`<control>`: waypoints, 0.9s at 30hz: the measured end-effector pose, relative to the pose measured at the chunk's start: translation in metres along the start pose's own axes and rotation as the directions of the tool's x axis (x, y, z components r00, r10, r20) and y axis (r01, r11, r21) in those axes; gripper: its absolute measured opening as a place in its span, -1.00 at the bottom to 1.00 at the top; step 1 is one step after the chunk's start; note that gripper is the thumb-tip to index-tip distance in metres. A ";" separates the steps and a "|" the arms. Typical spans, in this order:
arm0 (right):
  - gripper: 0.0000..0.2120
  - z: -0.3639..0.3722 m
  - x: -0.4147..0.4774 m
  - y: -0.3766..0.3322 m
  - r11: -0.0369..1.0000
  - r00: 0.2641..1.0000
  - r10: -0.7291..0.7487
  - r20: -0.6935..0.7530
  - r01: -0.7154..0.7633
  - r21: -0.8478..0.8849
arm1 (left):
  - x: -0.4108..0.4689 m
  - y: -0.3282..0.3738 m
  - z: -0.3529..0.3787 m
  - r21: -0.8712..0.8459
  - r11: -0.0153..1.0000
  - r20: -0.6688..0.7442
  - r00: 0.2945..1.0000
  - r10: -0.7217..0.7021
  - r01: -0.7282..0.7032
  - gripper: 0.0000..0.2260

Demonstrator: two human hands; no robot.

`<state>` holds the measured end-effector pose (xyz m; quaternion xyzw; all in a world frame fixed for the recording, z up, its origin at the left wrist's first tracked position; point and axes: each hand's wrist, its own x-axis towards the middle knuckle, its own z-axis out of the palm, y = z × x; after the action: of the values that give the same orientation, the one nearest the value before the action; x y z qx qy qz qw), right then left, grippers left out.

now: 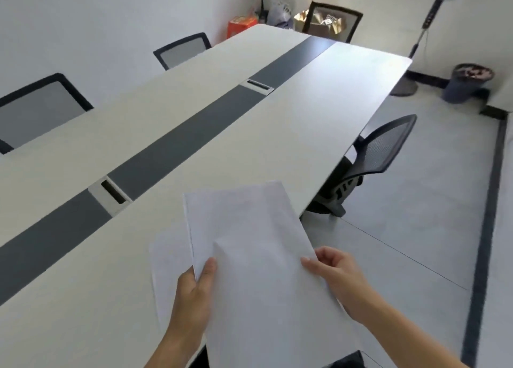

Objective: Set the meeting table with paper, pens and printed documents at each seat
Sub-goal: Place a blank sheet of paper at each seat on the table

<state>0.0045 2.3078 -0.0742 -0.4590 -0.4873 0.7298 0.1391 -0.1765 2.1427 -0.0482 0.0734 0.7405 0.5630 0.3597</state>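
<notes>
Hands (191, 292) (337, 280) | both grip paper stack (249, 242) | above table (305, 112)

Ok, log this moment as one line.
left hand: grips paper stack | right hand: pinches its right edge | paper stack: above table, near edge

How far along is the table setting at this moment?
Barely begun. Done: at most one pale sheet seems to lie on the table at the near seat, unless it belongs to what is held. In hand: left hand and right hand grip a paper stack over the near edge. Left: the seat by the right-side chair and the far ones show no paper or pens.
</notes>
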 end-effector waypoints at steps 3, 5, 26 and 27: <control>-0.80 -0.059 -0.007 -0.002 0.998 0.993 -0.034 -0.114 0.040 0.052 | 0.000 0.011 0.060 0.004 1.000 0.141 0.990 -0.022 0.022 -0.79; -0.84 -0.104 -0.012 -0.004 0.995 0.983 -0.042 -0.178 0.057 0.081 | -0.002 0.016 0.108 0.008 0.999 0.215 0.976 -0.041 0.041 -0.80; -0.75 -0.430 0.056 -0.065 0.949 0.856 -0.003 -0.518 0.165 0.267 | 0.063 0.067 0.501 0.093 0.992 0.559 0.821 -0.118 0.080 -0.80; -0.76 -0.440 0.068 -0.076 0.944 0.848 0.000 -0.530 0.174 0.279 | 0.075 0.074 0.516 0.088 0.993 0.563 0.819 -0.114 0.078 -0.80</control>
<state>0.3036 2.6452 -0.0923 -0.5887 -0.3279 0.6387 0.3715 0.0642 2.6103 -0.0721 0.2109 0.6197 0.4743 0.5887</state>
